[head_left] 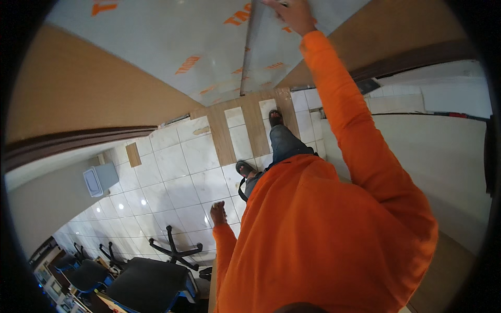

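My right arm, in an orange sleeve, stretches up to two tall panels covered in pale film with orange print. At the top of the picture, my right hand (297,16) is by the seam between the left panel (156,39) and the right panel (279,44). Its fingers bend around a small dark part that I cannot make out, and the upper edge cuts the view. Low at my side hangs my left hand (218,213), holding nothing, its fingers loosely apart above the tiled floor (180,156).
Brown boards (73,86) flank the panels. Wood-look strips (222,133) lie across the tiles by my sandalled feet (275,118). A grey bin (102,179) stands along the left wall. Black wheeled chairs (151,281) crowd the lower left. A pale partition (433,161) rises on the right.
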{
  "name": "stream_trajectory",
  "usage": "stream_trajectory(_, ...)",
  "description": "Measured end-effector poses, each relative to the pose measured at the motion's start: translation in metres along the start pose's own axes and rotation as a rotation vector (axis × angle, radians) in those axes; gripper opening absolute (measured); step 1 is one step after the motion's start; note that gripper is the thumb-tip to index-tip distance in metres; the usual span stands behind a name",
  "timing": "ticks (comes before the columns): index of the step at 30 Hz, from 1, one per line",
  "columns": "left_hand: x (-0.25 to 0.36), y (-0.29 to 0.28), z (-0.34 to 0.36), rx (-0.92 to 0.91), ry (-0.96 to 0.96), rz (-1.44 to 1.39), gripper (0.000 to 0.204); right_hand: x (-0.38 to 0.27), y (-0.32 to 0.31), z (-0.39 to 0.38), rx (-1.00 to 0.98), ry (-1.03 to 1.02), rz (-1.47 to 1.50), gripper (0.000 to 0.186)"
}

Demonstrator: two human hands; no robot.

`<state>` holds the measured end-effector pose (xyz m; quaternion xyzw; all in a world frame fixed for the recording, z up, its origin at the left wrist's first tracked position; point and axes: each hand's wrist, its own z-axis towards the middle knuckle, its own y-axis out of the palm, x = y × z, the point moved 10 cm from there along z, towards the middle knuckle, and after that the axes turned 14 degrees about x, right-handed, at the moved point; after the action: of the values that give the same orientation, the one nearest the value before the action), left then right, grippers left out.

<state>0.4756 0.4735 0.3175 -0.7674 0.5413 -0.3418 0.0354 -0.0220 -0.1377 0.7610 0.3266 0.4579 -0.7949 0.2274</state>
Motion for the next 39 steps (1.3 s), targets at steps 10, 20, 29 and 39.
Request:
stream_trajectory(10,0.377,0.266,-0.169,-0.416,0.751,0.329,0.035,0.005,0.027,0.087,0.171,-0.374,-0.164,0.047)
stream_trajectory(20,0.565,0.506,-0.247,-0.356,0.924,-0.311,0.060,0.000,0.059,0.138,0.020,-0.471,0.025,0.041)
stream_trajectory(29,0.613,0.603,-0.277,-0.422,1.077,-0.402,0.038,0.005,0.049,0.127,0.101,-0.721,0.182,0.026)
stream_trajectory(39,0.650,0.617,-0.283,-0.305,1.025,-0.431,0.040,-0.004,0.033,0.145,-0.156,-1.092,0.459,0.028)
